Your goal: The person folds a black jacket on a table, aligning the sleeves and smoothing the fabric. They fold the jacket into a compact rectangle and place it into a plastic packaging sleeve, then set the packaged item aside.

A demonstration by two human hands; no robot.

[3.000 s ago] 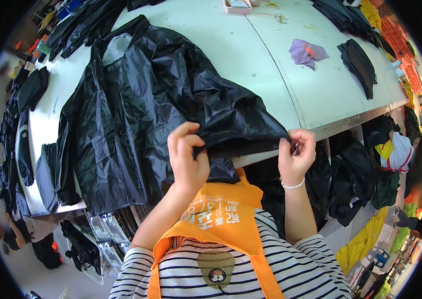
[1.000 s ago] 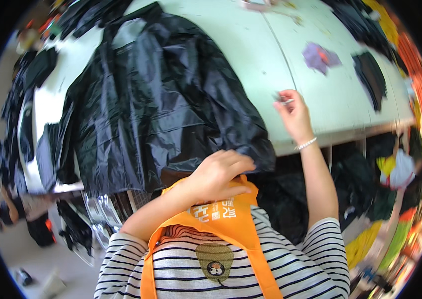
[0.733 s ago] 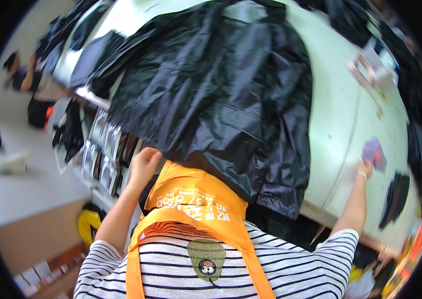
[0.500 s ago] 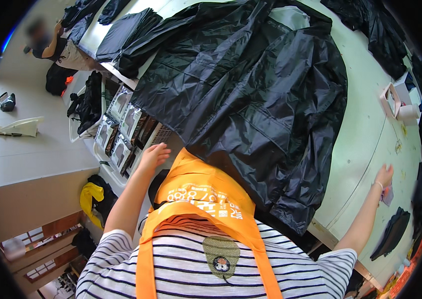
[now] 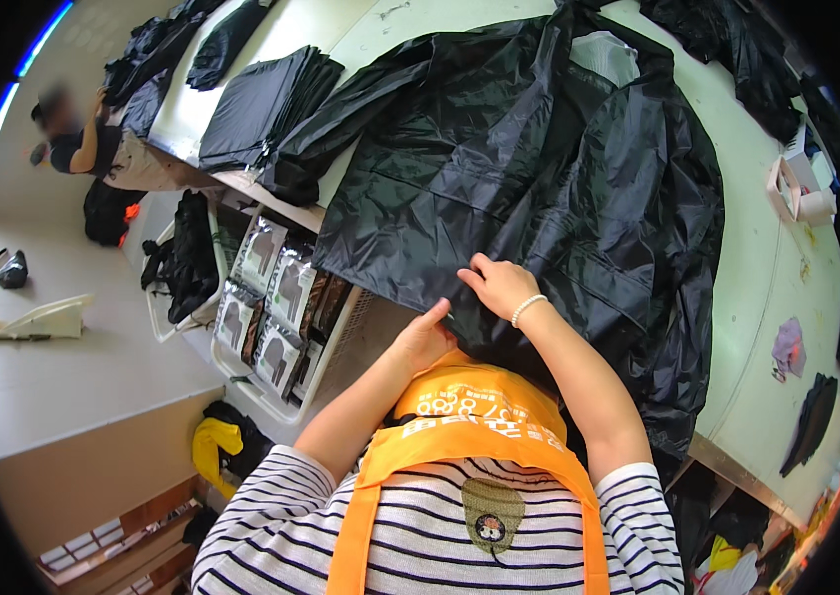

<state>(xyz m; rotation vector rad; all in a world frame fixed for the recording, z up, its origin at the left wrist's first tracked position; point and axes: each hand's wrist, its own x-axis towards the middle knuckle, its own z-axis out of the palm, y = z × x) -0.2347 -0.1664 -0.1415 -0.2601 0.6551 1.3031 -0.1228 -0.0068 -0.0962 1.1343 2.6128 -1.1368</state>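
Black shiny jacket (image 5: pixel 539 169) spread flat over a pale green table (image 5: pixel 767 288), hem hanging off the near edge toward the person.

Right hand (image 5: pixel 497 286) lies on the jacket's lower hem, fingers laid flat and slightly spread on the cloth; whether it pinches the fabric cannot be told. White bead bracelet (image 5: pixel 528 308) on that wrist.

Left hand (image 5: pixel 422 337) sits just below and to the left of the right hand, at the hem's underside by the table edge, thumb raised against the cloth. Fingers are tucked out of sight, so its grip cannot be told.

Left of the left hand, under the table: a white wire basket (image 5: pixel 271 392) holding upright flat packets (image 5: pixel 276 297), black with pale fronts, packed in rows. A black bag (image 5: pixel 187 260) hangs just beyond it.

Beyond both hands, far left on the table: a stack of folded black garments (image 5: pixel 256 104). Far right of the right hand: a small white box (image 5: pixel 794 188), contents unclear, and a purple cloth scrap (image 5: pixel 787 347).
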